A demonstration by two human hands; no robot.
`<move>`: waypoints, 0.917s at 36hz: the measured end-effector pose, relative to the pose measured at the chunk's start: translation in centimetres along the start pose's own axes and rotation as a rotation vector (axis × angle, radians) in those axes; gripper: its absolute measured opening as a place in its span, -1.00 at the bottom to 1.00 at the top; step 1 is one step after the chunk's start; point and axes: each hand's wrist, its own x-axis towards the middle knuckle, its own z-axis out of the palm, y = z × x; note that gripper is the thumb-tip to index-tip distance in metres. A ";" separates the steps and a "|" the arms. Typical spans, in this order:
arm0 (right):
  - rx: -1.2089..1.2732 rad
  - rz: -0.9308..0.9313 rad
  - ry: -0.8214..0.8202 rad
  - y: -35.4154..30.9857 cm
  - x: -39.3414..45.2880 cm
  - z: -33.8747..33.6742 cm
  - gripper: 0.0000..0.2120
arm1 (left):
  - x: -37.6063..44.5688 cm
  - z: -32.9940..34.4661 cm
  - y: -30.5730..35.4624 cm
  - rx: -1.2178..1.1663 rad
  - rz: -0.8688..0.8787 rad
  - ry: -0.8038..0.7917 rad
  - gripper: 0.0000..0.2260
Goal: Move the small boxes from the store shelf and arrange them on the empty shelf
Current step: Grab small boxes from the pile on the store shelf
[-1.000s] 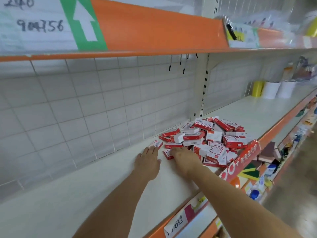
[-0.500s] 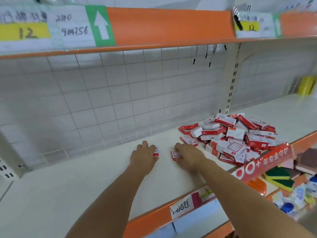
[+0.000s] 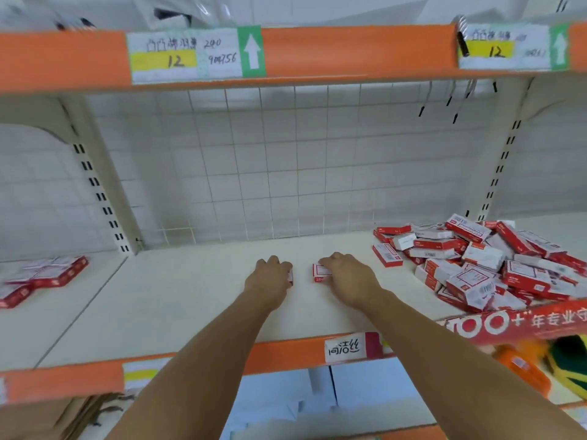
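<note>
A loose pile of small red-and-white boxes (image 3: 482, 262) lies on the right of the cream shelf (image 3: 190, 300). My left hand (image 3: 270, 281) lies palm down at the shelf's middle, fingers curled over a small box (image 3: 290, 276) that shows only at its right edge. My right hand (image 3: 346, 277) is just to its right, covering most of another small box (image 3: 319, 273), fingers curled round it. Both boxes sit on the shelf, apart from the pile. A few neatly laid boxes (image 3: 47, 274) rest on the neighbouring shelf section at far left.
An orange upper shelf rail (image 3: 349, 52) with price labels hangs overhead. A wire grid back panel (image 3: 286, 160) closes the rear. Slotted uprights (image 3: 95, 185) divide the sections. A red banner (image 3: 514, 323) runs along the front edge at right. Lower shelves hold other goods.
Both hands have slid left along the shelf, away from the pile, each with a small box under it. The view has swung left, revealing the left section's boxes.
</note>
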 end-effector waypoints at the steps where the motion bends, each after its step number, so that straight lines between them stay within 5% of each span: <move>1: 0.007 -0.029 -0.001 -0.8 0.1 0.1 -0.59 | -0.7 -0.3 -0.6 -0.001 -0.030 0.003 -0.66; 16: 0.048 -0.349 -0.042 -15.9 0.2 1.4 -0.61 | -12.9 -3.1 -11.4 -0.014 -0.385 0.086 -0.61; 33: 0.052 -0.648 -0.079 -40.2 -6.3 3.2 -0.61 | -34.2 -4.5 -25.9 -0.048 -0.697 0.126 -0.64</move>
